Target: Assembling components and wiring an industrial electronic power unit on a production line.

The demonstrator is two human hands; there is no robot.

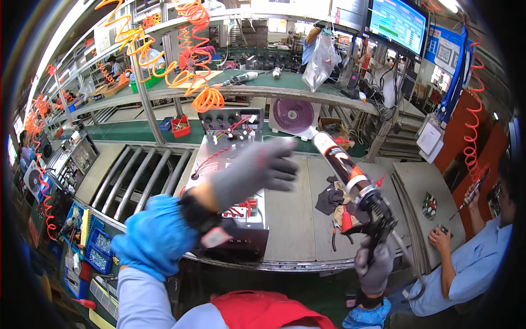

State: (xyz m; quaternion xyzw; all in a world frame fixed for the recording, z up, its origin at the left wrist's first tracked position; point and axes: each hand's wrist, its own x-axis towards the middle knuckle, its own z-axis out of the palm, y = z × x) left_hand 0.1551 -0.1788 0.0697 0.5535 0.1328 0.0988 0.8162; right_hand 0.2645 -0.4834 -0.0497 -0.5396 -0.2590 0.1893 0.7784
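Note:
My left hand (255, 169), in a grey glove, is raised over an open metal equipment case (241, 245) with its fingers apart and nothing in them. Coloured wires, red terminals and black sockets show in the case, partly hidden behind that hand and forearm. To the right, my gloved right hand (375, 266) grips the handle of a caulking gun (378, 211). A sealant cartridge (342, 164) sits in the gun, tilted up and leftward, its pale nozzle near a purple fan (293, 114).
Dark cloths (330, 198) and pliers (335, 236) lie on the bench to the right. Metal rollers (129, 181) run at left, beside blue screw bins (99, 252). Orange coiled hoses (208, 100) hang overhead. A co-worker (474, 252) holds a screwdriver at far right.

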